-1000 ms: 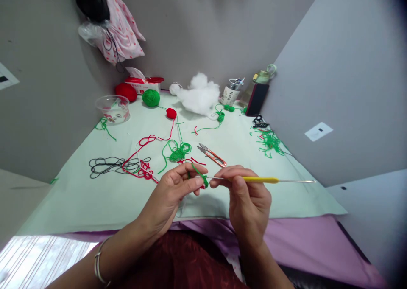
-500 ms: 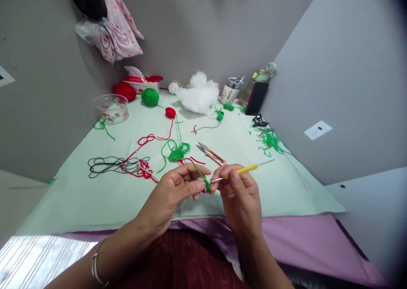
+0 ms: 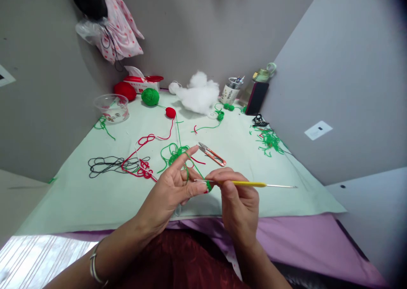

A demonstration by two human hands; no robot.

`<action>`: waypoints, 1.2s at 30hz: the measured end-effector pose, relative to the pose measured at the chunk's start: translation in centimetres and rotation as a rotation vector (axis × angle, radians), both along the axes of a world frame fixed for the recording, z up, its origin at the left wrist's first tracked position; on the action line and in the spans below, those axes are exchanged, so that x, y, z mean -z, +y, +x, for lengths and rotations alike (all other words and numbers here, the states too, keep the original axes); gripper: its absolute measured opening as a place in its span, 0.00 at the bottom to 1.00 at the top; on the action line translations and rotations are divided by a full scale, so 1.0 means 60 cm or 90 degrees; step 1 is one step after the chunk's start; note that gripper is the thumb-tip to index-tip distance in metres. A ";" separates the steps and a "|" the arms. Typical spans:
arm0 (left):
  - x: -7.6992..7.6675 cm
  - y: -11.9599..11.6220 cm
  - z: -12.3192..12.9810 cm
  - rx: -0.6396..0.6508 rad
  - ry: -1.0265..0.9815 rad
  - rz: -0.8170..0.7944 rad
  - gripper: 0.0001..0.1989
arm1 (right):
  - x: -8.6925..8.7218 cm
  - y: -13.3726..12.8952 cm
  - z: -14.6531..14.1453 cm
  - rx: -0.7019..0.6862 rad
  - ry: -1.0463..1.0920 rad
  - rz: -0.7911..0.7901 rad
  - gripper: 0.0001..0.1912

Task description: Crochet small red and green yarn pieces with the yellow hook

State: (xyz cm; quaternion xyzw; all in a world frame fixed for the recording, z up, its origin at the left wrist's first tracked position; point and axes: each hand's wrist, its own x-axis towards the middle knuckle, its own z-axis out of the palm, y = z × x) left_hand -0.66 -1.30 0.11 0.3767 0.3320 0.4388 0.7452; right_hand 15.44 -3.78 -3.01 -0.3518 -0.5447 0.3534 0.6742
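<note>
Pinched between the thumb and fingers of my left hand (image 3: 173, 185) is a small green and red crochet piece (image 3: 209, 186), mostly hidden by the fingers. Green yarn (image 3: 197, 168) runs from it up over my raised left index finger. My right hand (image 3: 240, 200) grips a yellow-handled crochet hook (image 3: 251, 183); its metal tip lies at the top of the piece, pointing left. Behind my left fingers sits a loose heap of green yarn (image 3: 174, 153). A pair of orange-handled thread snips (image 3: 213, 155) rests on the table just beyond my hands.
Red yarn (image 3: 146, 168) and a black cord (image 3: 104, 166) lie at left. Farther back are a clear plastic tub (image 3: 112, 113), a green yarn ball (image 3: 150, 97), white stuffing (image 3: 199, 94), a pen holder (image 3: 229, 93) and a phone (image 3: 257, 99). Green yarn scraps (image 3: 270, 142) lie at right.
My left index finger has lifted and straightened, carrying the green yarn up. The hook has swung to nearly level, and its tip has moved left past the crochet piece.
</note>
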 end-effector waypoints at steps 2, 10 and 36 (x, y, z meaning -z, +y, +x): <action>0.002 -0.001 0.002 0.002 -0.004 0.006 0.45 | 0.002 -0.002 0.000 0.015 -0.007 0.010 0.09; 0.005 -0.005 0.006 -0.042 -0.017 0.055 0.26 | -0.009 0.011 -0.005 -0.018 0.130 -0.043 0.09; -0.001 0.001 0.006 -0.018 -0.045 -0.050 0.31 | -0.007 0.008 0.002 0.043 -0.028 0.055 0.11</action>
